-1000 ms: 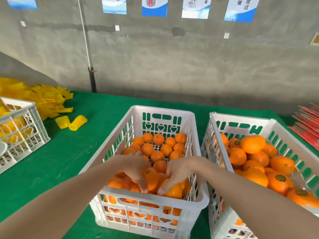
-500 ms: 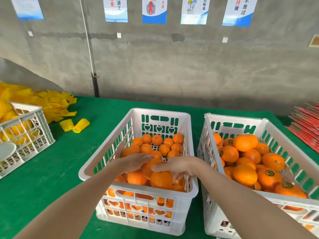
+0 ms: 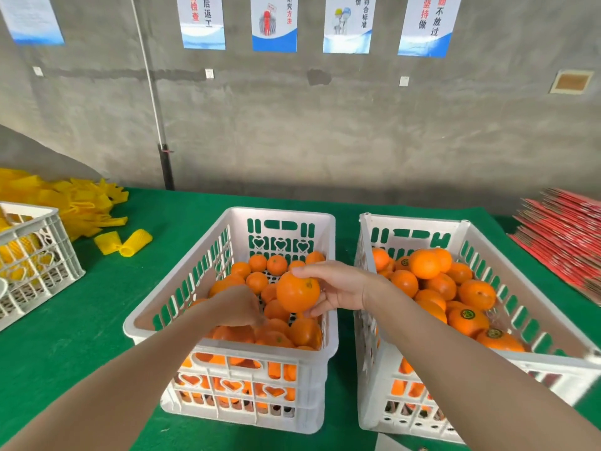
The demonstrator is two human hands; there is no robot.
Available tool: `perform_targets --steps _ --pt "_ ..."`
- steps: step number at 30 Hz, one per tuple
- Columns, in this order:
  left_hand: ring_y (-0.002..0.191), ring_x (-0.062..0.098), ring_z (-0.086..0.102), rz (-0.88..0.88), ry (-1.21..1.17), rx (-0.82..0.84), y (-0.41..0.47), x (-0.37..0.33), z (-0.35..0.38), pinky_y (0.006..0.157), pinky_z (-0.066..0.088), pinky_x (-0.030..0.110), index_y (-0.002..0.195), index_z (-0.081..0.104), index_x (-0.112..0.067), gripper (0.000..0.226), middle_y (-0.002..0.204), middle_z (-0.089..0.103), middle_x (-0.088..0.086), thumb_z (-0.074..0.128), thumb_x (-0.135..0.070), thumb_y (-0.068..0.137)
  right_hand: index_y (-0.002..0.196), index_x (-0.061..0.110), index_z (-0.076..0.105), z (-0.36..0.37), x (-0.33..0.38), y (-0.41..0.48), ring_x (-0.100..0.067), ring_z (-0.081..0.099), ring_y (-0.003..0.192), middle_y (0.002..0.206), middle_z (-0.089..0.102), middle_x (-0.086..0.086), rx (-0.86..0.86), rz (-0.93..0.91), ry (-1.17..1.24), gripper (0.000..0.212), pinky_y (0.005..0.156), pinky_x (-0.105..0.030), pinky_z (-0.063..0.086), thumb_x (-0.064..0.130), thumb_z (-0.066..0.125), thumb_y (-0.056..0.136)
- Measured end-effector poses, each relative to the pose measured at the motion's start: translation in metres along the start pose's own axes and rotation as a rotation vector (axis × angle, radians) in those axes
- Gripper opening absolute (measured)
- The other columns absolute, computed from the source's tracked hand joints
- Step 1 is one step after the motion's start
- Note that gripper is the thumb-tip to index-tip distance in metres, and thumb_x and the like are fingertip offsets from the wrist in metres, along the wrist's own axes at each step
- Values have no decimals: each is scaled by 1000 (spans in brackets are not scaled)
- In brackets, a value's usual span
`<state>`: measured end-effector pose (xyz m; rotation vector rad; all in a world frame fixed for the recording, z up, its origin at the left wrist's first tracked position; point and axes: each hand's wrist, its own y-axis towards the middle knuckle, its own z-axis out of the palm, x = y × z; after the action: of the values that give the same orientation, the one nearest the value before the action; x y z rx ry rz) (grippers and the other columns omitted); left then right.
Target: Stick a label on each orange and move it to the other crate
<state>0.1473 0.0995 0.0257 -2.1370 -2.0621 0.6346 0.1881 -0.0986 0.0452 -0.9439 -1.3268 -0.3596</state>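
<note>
Orange (image 3: pixel 297 292) is now hanging lifted above the crate (image 3: pixel 279 212), right hand (image 3: pixel 341 289) curling round it; left hand (image 3: pixel 237 305), at eight o'clock, is dipping lower, grip untellable. Labelling is coming next.

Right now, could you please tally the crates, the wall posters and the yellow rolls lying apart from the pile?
Crates: 3
Posters: 5
Yellow rolls: 2
Total: 10
</note>
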Motion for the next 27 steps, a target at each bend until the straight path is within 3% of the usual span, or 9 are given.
perform_targets --steps 2,5,8,10,13,15,19,25,27 --pt "92 10 57 87 -230 -126 -3 3 -3 71 44 16 114 64 -15 25 107 60 0 62 -21 90 104 28 54 -1 -1 -8 -20 72 78 104 64 -7 -31 -9 -1 34 64 -32 58 43 69 78" --pt "103 8 65 333 -870 -60 -29 -11 -9 80 51 17 128 53 -31 57 127 58 -5 76 -14 78 103 28 53 0 -1 -20 -22 72 75 103 65 -10 -103 -1 -44 36 61 -29 57 53 65 79" --pt "111 16 63 425 -952 -66 -54 -38 -3 91 53 34 133 49 -31 80 131 56 -3 80 -37 59 115 20 57 3 -2 -36 -23 72 81 103 69 -12 -126 -26 -84 49 67 -30 58 54 63 81" --pt "118 23 58 371 -1063 -112 -65 -54 6 99 49 44 138 45 -23 90 135 54 4 75 -49 57 118 18 58 4 -7 -51 -23 70 93 110 68 -12 -119 -114 -75 43 77 -35 58 40 69 83" --pt "110 24 64 355 -1254 -13 -78 -68 25 97 50 43 127 54 -20 62 121 67 4 59 -53 75 117 26 54 6 -19 -81 -22 63 105 120 59 -7 -171 -285 -121 47 87 -39 55 15 77 77" --pt "101 25 68 297 -1349 39 -85 -81 38 88 55 39 116 61 -20 49 109 72 4 53 -52 79 117 33 51 7 -31 -102 -17 58 109 122 54 1 -238 -376 -242 56 91 -38 53 13 80 73" --pt "97 33 69 271 -1510 127 -93 -113 69 84 57 39 121 60 -8 57 106 71 14 61 -42 76 116 38 50 7 -61 -135 -9 55 111 120 52 14 -287 -468 -348 60 89 -31 53 19 83 70" --pt "106 32 65 198 -1666 120 -101 -143 119 92 53 43 126 53 -14 65 123 61 15 73 -21 65 128 30 46 -7 -119 -168 -5 56 111 129 51 12 -274 -395 -402 65 91 -25 51 18 80 74" --pt "110 33 61 158 -1726 132 -102 -144 135 92 53 43 124 55 -11 64 124 59 15 74 -15 63 122 19 55 -20 -147 -172 -12 59 108 123 59 5 -318 -261 -424 47 92 -33 51 16 74 80"
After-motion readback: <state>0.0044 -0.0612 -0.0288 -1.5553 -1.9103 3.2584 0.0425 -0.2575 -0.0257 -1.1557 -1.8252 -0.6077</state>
